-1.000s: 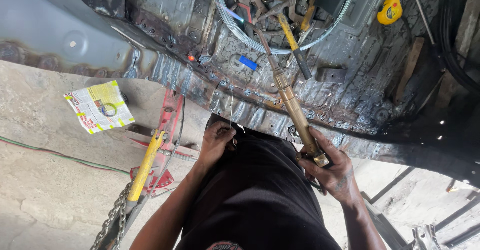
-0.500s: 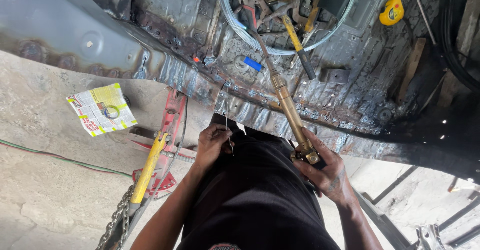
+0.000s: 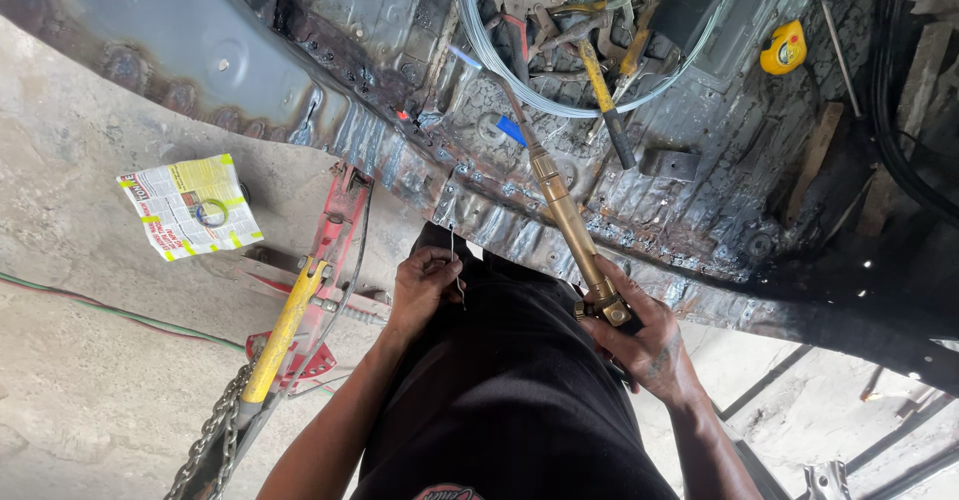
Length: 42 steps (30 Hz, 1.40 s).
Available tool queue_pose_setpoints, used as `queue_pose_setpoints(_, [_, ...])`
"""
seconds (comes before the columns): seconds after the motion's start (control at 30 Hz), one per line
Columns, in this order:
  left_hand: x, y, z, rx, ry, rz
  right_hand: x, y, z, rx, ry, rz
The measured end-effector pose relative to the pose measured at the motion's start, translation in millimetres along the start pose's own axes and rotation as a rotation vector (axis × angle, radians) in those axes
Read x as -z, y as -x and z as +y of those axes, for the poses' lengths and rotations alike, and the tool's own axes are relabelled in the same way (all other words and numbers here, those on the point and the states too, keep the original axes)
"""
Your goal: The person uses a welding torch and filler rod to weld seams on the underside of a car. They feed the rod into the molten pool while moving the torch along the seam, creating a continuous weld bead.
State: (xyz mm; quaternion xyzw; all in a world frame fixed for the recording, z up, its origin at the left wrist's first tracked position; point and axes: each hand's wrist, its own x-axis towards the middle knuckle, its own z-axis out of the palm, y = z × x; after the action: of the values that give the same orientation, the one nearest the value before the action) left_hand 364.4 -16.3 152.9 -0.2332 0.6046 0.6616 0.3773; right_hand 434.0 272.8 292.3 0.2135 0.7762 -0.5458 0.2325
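Brass torch (image 3: 565, 222) with a long tube sits in the person's right hand (image 3: 639, 338), which is wrapped tight around its valve end at lower centre right. The tube runs up and to the left from that hand, its thin tip ending over the scorched, rusty sheet-metal floor (image 3: 699, 210) of a stripped car body.

A little to the left, the left hand (image 3: 425, 285) is curled narrow, its fingertips pinching a thin wire rod (image 3: 455, 265) that stands nearly upright just below the floor's jagged, welded edge. Both hands rest above the person's lap, which is covered in black clothing (image 3: 499, 400).

Farther up on the metal floor lies a loose coil of pale wire (image 3: 559, 100), with several locking pliers (image 3: 529, 0) and a hammer with a yellow and black handle (image 3: 604, 100) lying inside it. A yellow tape measure (image 3: 784, 48) lies near the upper right, well apart from the hands.

To the left, on the concrete ground (image 3: 80, 380), stands a red jack frame (image 3: 335, 225) with a yellow handle (image 3: 283, 330) and a steel chain (image 3: 210, 440) hanging beside it. Farther left lies a yellow and white printed leaflet (image 3: 188, 205) with a small ring resting on it.
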Motion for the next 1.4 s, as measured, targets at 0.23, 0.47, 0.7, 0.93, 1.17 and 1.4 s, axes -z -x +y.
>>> queue_pose_setpoints(0.23, [11,-2,4,-0.001,0.014,0.012,-12,5,-5,-0.015,-0.029,0.008])
queue_pose_setpoints(0.47, [23,-3,6,-0.025,0.014,-0.003,-25,9,-15,-0.066,-0.054,0.023])
queue_pose_setpoints(0.7, [36,-2,7,-0.021,0.010,-0.040,-39,11,-34,-0.140,-0.014,0.080])
queue_pose_setpoints(0.93, [48,4,15,0.016,-0.038,-0.042,-53,17,-36,-0.121,-0.012,0.122])
queue_pose_setpoints(1.17, [58,-1,7,0.018,0.001,-0.083,-63,23,-31,-0.088,-0.030,0.108])
queue_pose_setpoints(1.4, [52,19,31,-0.313,-0.195,-0.032,-72,26,-23,-0.149,-0.056,0.126])
